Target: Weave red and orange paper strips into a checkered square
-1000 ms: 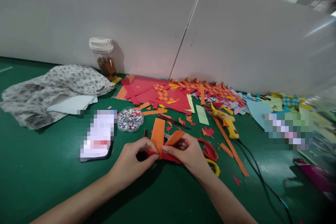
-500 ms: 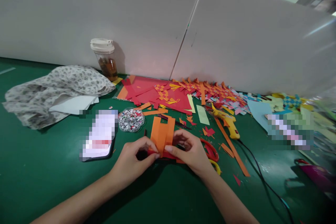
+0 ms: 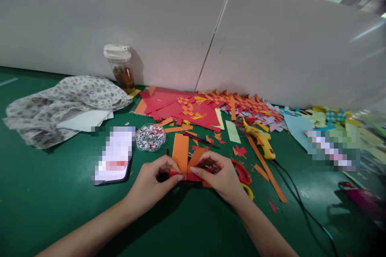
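Low over the green table, my left hand (image 3: 161,178) pinches the base of an upright orange paper strip (image 3: 180,150) where it crosses a red paper strip (image 3: 194,176). My right hand (image 3: 218,172) is closed on a second orange strip (image 3: 196,157), its thumb pressing near the red strip. That second strip leans right, away from the first, with a gap between them at the top. Scissors with red and yellow handles (image 3: 243,172) lie partly hidden behind my right hand. Fingers cover part of where the strips meet.
Left of my hands lie a phone (image 3: 116,154) and a clear case of googly eyes (image 3: 150,137). A yellow glue gun (image 3: 261,140) with a black cord lies right. Behind are red paper sheets (image 3: 163,102), woven paper fish (image 3: 187,106), a lidded cup (image 3: 120,68) and a patterned cloth (image 3: 72,96).
The right orange strip has folded down and to the right under my right hand, opening a gap beside the left strip. My left hand stays almost still.
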Demonstrator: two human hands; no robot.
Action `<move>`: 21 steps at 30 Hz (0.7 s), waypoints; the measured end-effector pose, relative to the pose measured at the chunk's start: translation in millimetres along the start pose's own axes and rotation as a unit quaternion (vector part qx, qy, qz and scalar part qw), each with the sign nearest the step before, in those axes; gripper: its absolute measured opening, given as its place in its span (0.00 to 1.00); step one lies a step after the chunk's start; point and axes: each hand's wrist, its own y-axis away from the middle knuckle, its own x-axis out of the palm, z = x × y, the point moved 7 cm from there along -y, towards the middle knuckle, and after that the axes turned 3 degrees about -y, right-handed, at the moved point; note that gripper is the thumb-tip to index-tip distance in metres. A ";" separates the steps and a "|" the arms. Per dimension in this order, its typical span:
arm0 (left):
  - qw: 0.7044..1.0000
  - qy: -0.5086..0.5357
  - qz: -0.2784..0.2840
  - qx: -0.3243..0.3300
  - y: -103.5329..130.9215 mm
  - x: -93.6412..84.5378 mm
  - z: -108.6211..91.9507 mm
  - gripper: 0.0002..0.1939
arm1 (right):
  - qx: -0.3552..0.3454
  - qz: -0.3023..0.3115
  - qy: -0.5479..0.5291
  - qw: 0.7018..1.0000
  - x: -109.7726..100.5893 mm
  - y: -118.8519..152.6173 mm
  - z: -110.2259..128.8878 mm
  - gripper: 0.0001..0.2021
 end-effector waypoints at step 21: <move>1.000 0.017 -0.019 0.000 0.2 0.3 4.5 0.06 | -0.008 0.002 0.079 0.997 8.3 3.8 -2.0 0.15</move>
